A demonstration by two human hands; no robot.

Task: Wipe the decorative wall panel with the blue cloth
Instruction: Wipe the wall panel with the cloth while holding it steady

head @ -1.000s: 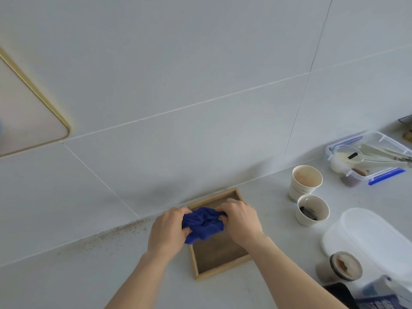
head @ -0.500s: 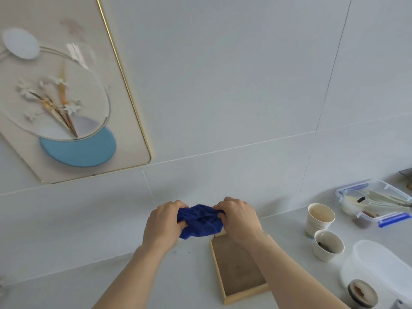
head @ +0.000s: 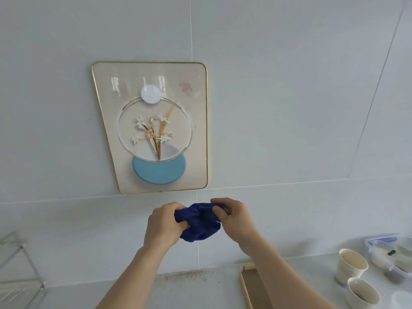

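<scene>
Both hands grip the blue cloth (head: 199, 224), which is bunched into a ball and held in the air in front of the tiled wall (head: 289, 108), clear of the bench (head: 196, 293). Left hand (head: 163, 226) is closed around the left end of the cloth, fingers curled over the fabric. Right hand (head: 234, 219) is closed on the right end, thumb and fingers pinching the upper fold. The cloth touches neither wall nor bench.

The decorative wall panel (head: 156, 128) hangs on the wall directly above the hands, apart from the cloth. It has a thin gold rim, a beige field, a white disc near the top, a ring enclosing dried flowers, and a light-blue disc at the bottom. Faint smudges show in its upper part.

On the bench, brown crumbs (head: 187, 274) lie along the rear edge below the hands. A wooden tray (head: 252, 286) sits right of the right forearm. Two paper cups (head: 354, 279) stand near the right edge, beside a clear plastic container (head: 392, 253). A wire rack (head: 17, 275) is at the left edge.
</scene>
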